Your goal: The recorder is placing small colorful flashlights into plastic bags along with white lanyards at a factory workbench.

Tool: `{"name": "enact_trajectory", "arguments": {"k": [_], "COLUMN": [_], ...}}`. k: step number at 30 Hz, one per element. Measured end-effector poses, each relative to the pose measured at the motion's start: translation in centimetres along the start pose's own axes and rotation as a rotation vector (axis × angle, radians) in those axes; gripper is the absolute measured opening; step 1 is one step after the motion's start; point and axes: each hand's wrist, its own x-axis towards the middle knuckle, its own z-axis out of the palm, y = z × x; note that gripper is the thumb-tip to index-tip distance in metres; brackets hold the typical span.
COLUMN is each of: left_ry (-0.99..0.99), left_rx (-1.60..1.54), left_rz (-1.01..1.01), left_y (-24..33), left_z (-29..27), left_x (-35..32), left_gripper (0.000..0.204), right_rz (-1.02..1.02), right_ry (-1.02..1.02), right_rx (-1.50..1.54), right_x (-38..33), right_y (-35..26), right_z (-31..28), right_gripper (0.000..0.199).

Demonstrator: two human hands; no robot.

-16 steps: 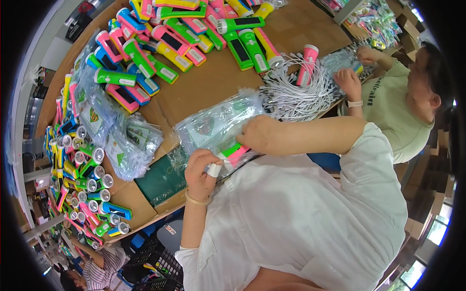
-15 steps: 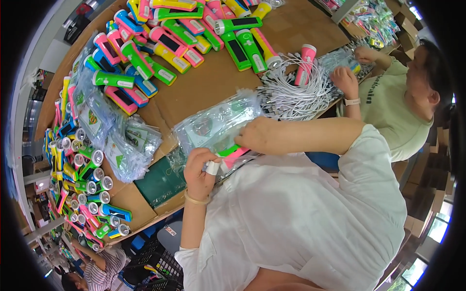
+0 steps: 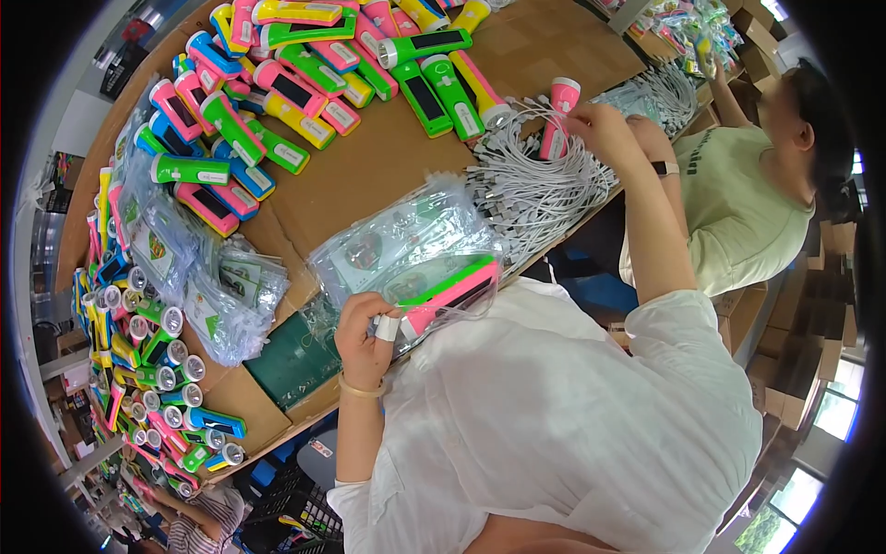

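My left hand (image 3: 365, 337), with white tape round a finger, pinches the open end of a clear plastic bag (image 3: 475, 300). A pink and green flashlight (image 3: 452, 294) with a dark panel lies inside that bag, close against my shirt. Out to the right, my right hand (image 3: 602, 129) is closed on a white cable (image 3: 526, 111) at the top of a heap of white cables (image 3: 531, 189). Beside those fingers a pink flashlight (image 3: 554, 143) lies on the heap. Flat under the filled bag is a stack of clear bags with printed cards (image 3: 369, 249).
Colourful flashlights (image 3: 305, 88) are piled at the far left of the cardboard-covered table (image 3: 341, 185), and more (image 3: 166, 369) crowd its left end. Packed bags of cards (image 3: 226, 305) lie nearer. A co-worker (image 3: 748, 175) sits at the right, one arm raised.
My right hand has left the bag and reached right to the cables. The flashlight now sits in the bag in plain sight. The co-worker's far arm has stretched away.
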Motion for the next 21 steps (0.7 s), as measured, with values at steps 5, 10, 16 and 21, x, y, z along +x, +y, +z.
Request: {"name": "enact_trajectory", "arguments": {"k": [5,10,16,21], "left_ry": [-0.027,-0.040,-0.008,-0.015], "left_rx": [0.064,0.073,0.047,0.030], "left_rz": [0.040,0.059,0.055,0.061], "left_y": [-0.2,-0.3,-0.5,-0.3], "left_z": [-0.4,-0.6,-0.6,-0.8], "left_x": [-0.3,0.0,-0.7,-0.8], "left_gripper": [0.017,0.018,0.017,0.017], "right_rz": [-0.205,-0.498,-0.580,-0.328], "right_ry": [0.015,-0.033,-0.417,-0.592], "right_rx": [0.772,1.027,1.217,1.052], "right_x": [-2.6,-4.3,-6.2,-7.9], "right_y": [-9.3,-14.1,-16.0,-15.3], "right_z": [-4.9,-4.7,1.2,3.7], "right_gripper": [0.024,0.027,0.022,0.023]}}
